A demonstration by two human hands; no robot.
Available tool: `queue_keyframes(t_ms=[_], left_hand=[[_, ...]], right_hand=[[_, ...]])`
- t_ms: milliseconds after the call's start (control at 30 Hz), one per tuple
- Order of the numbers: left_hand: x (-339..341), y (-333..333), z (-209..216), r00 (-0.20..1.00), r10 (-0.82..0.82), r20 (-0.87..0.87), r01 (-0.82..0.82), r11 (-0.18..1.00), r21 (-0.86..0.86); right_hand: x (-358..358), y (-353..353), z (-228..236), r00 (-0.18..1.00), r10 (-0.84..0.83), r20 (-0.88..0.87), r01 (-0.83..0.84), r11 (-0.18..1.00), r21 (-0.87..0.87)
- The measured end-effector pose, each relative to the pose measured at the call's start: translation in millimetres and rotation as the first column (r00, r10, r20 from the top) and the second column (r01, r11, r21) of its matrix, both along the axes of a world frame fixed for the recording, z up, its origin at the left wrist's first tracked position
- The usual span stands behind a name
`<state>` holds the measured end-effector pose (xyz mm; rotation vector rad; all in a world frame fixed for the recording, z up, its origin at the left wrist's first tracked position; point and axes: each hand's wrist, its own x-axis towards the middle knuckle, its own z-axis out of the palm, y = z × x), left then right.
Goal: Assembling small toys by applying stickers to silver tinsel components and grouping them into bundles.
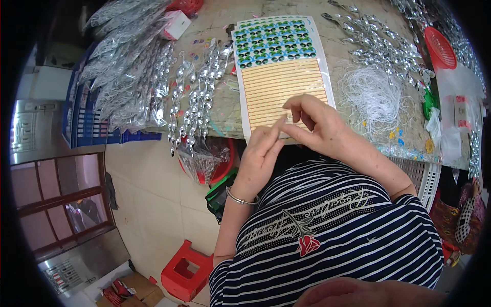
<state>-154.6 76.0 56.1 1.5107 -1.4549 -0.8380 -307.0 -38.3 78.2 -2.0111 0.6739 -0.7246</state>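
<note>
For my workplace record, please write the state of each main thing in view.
Left hand: fingers bent; grip unclear.
Right hand: fingers curled; grip unclear.
Printed sheet: flat, partly beneath the hands.
White string: loosely tangled.
Silver strips: twisted.
Blue crate: piled with plastic bags.
Red basket: tilted.

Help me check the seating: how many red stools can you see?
1: the red stool is on the tiled floor, to the person's left; others may be hidden beneath the table.
</note>
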Motion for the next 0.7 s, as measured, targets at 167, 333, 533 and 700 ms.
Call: queue_keyframes(t_ms=[167, 333, 533, 700], left_hand=[[-2, 6, -8, 0.999, -0.008, 0.038, 0.009, 0.999, -0.041], [1, 8, -2, 0.999, -0.036, -0.022, 0.037, 0.999, 0.039], [-2, 10, -1, 0.986, -0.075, -0.150, 0.088, 0.993, 0.083], [-9, 3, 3, 0.932, -0.001, -0.362, 0.053, 0.990, 0.134]], right_hand=[[-4, -3, -7, 0.993, 0.090, 0.080, -0.088, 0.996, -0.034], [-6, -3, -2, 0.997, 0.066, 0.035, -0.073, 0.950, 0.302], [-6, -6, -1, 0.994, 0.112, -0.011, -0.090, 0.851, 0.517], [-7, -5, -2, 0.984, 0.157, 0.086, -0.178, 0.798, 0.575]])
